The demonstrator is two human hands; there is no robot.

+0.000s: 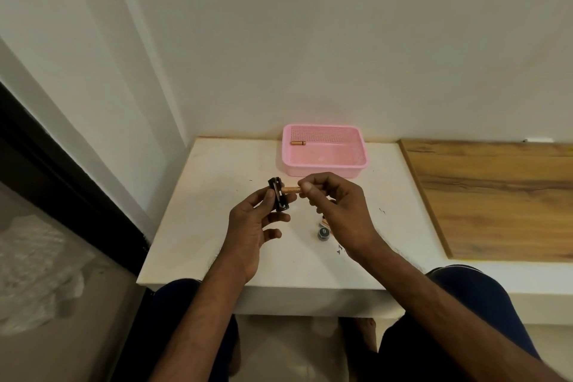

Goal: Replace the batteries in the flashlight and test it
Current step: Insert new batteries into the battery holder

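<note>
My left hand (252,226) grips a small black battery holder (278,198) above the white table. A copper-coloured battery (291,190) is pinched in my right hand (336,208), its left end touching the holder. Another copper battery (298,143) lies inside the pink basket (325,168) at the back. A dark round flashlight part (324,233) stands on the table just under my right hand, with something copper-coloured half hidden behind it.
The white table (201,226) stands in a corner against the wall. A wooden board (496,195) lies on its right side. My knees show below the table's front edge. Small dark specks (340,250) dot the tabletop.
</note>
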